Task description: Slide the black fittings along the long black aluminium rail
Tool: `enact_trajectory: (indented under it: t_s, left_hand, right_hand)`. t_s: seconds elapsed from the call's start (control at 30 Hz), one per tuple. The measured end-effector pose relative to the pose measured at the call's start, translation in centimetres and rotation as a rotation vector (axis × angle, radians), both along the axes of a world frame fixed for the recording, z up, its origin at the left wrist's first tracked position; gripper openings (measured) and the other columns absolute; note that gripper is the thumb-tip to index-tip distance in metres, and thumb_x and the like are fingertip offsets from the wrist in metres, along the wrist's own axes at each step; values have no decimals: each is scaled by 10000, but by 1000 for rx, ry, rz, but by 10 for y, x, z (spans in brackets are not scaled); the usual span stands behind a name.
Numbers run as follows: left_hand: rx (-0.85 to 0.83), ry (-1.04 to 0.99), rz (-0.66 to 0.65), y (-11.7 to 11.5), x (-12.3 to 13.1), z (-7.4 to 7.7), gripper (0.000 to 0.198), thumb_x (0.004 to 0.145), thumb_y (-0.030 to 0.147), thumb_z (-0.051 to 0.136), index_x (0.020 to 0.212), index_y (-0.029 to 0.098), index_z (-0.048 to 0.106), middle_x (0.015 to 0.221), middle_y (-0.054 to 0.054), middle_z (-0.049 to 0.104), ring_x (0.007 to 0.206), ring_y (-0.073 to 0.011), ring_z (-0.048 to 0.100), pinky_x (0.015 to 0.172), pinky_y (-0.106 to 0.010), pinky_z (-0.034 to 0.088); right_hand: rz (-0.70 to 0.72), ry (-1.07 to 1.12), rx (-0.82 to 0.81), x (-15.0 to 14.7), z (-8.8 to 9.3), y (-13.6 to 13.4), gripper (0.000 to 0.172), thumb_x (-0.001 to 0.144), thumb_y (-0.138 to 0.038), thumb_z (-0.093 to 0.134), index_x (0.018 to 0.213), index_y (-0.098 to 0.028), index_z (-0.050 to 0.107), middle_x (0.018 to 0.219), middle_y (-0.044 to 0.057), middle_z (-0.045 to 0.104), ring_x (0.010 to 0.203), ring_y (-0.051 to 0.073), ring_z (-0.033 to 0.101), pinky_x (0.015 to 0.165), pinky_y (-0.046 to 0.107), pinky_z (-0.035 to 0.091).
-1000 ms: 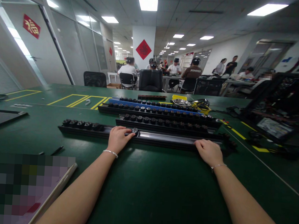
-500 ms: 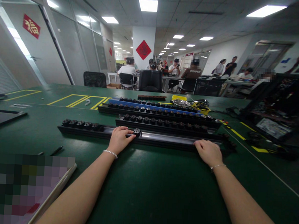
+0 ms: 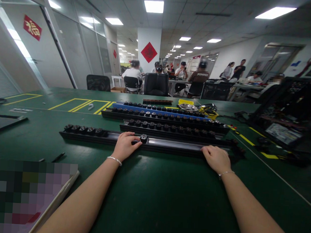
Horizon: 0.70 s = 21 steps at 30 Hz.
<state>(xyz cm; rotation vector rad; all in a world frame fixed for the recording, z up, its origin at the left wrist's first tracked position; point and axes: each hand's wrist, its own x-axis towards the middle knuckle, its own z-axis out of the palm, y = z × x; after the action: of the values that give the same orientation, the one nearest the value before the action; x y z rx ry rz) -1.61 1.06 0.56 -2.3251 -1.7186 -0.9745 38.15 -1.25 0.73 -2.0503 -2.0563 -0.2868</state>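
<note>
At centre left, five black blocks (image 3: 83,129) are sitting in a long rail (image 3: 175,143). Mid-frame, the left hand (image 3: 125,145) is touching a lone block (image 3: 144,138) in the rail, fingers curved; whether it is pinching, I cannot tell. Right of centre, the right hand (image 3: 217,159) is resting on the rail, fingers bunched, grip unclear.

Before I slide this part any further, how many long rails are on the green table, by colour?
Black rails: 3
Blue rail: 1, the farthest of the long ones
Total: 4, leaving out the short dark strip behind them
</note>
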Motion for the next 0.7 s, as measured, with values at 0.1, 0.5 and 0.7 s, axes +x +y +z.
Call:
enact_trajectory:
  t_s: [0.1, 0.5, 0.7]
  left_hand:
    - [-5, -3, -22, -1, 0, 0, 199, 769, 400, 628, 846, 242, 724, 967, -61, 697, 1069, -245, 570, 979, -422, 389]
    - [-66, -30, -99, -2, 1, 2, 171, 747, 348, 652, 864, 238, 713, 962, -41, 704, 1073, -227, 564, 974, -401, 396]
    - [-60, -34, -108, -2, 1, 2, 169, 742, 329, 658, 866, 231, 718, 954, -45, 710, 1060, -229, 572, 967, -408, 407]
  right_hand:
    - [6, 9, 0, 0, 0, -1, 443, 906, -365, 280, 806, -223, 687, 877, 32, 687, 841, 190, 564, 699, 321, 327]
    - [8, -17, 10, -2, 2, -2, 448, 908, -361, 283, 816, -223, 699, 865, 42, 688, 849, 193, 570, 690, 312, 329]
    - [-3, -13, 7, -2, 1, -1, 436, 906, -361, 292, 829, -227, 700, 869, 35, 687, 856, 193, 567, 690, 309, 324]
